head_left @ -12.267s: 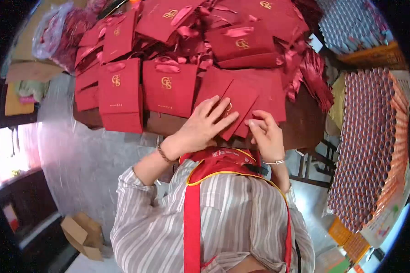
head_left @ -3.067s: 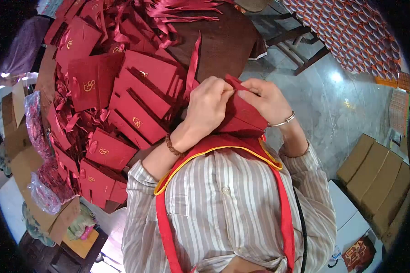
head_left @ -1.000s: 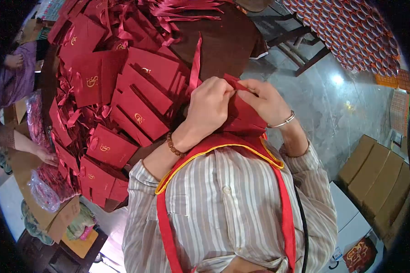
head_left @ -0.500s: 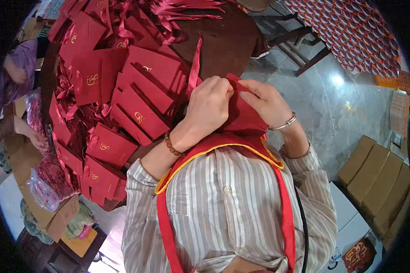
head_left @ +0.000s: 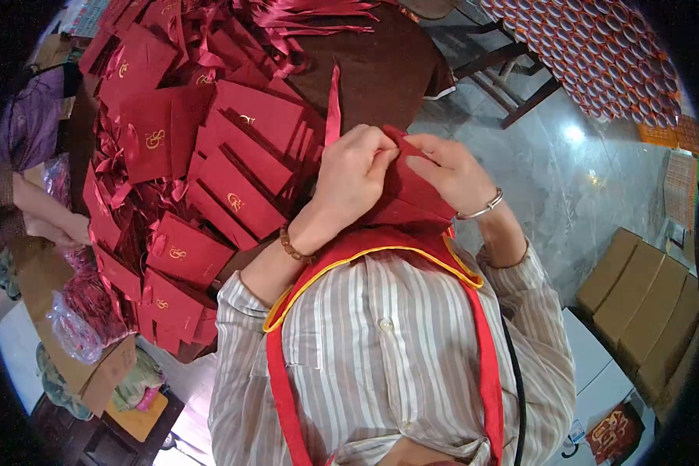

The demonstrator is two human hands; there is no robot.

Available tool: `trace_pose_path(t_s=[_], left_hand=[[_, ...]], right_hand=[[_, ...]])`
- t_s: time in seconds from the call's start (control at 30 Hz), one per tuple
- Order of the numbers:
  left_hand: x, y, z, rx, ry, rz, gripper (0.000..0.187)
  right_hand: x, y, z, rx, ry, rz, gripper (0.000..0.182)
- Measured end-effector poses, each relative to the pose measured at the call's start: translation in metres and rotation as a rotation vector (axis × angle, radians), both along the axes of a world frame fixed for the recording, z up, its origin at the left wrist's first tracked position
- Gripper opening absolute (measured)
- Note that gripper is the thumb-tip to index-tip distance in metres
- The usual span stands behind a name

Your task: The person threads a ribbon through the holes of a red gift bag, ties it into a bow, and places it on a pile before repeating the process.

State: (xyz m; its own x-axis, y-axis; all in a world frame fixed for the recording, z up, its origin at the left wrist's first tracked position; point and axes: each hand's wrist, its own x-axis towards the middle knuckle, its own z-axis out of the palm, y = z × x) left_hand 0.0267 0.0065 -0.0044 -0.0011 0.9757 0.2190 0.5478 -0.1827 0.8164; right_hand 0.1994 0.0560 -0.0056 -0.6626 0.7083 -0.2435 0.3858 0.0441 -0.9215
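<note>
My left hand (head_left: 355, 172) is closed in a pinch at the top edge of a red paper bag (head_left: 412, 194) in front of my chest. On the bag's other side, my right hand (head_left: 452, 175) grips the same edge with thumb and forefinger. The fingertips of both hands nearly meet. A red ribbon (head_left: 334, 105) stands up just beyond my left hand. Many red bags with gold lettering (head_left: 245, 194) lie in overlapping rows on the brown table (head_left: 365, 74) to the left.
Loose red ribbons (head_left: 311, 19) lie at the table's far side. At the left edge another person's hands (head_left: 58, 217) are near a plastic-wrapped red bundle (head_left: 93, 303). Cardboard boxes (head_left: 637, 303) stand at the right. Rows of round items (head_left: 590, 54) cover a surface at the upper right.
My left hand's thumb and fingers have shifted slightly at the bag's edge. The other person's hands at the left have moved toward the pile of bags.
</note>
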Motion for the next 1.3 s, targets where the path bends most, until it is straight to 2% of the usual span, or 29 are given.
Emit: trace_pose_path(t_s=[0.13, 0.2, 0.4, 0.53, 0.63, 0.83, 0.9, 1.03, 1.13, 1.3], left_hand=[[0.002, -0.001, -0.003, 0.112, 0.07, -0.024, 0.005], [0.002, -0.001, -0.003, 0.114, 0.051, -0.026, 0.006], [0.003, -0.001, -0.003, 0.128, 0.063, -0.034, 0.008], [0.004, -0.004, 0.001, 0.093, 0.065, -0.061, 0.007], [0.005, -0.004, -0.003, 0.12, 0.037, -0.063, 0.007], [0.004, -0.005, 0.002, 0.1, 0.053, -0.072, 0.007], [0.003, -0.004, 0.005, 0.091, 0.097, -0.092, 0.007], [0.003, -0.005, 0.007, 0.125, 0.184, -0.104, 0.008], [0.003, -0.006, 0.001, 0.188, 0.226, -0.135, 0.009], [0.005, -0.009, -0.01, 0.178, 0.044, -0.097, 0.01]], right_hand=[[-0.002, 0.001, -0.004, -0.009, 0.049, -0.024, 0.021], [-0.003, 0.002, 0.006, -0.137, 0.043, -0.134, 0.019], [0.01, 0.006, 0.012, -0.33, 0.111, -0.107, 0.022], [0.012, 0.007, 0.006, -0.322, 0.151, -0.068, 0.025], [0.01, 0.005, 0.004, -0.22, 0.164, -0.074, 0.025], [0.005, 0.0, 0.007, -0.123, 0.073, -0.084, 0.026], [0.004, 0.0, 0.011, 0.045, -0.037, -0.037, 0.027], [0.002, -0.002, 0.012, -0.041, -0.025, -0.063, 0.028], [0.005, -0.003, 0.006, -0.129, 0.129, -0.094, 0.03], [0.008, 0.0, 0.01, -0.038, -0.059, -0.045, 0.028]])
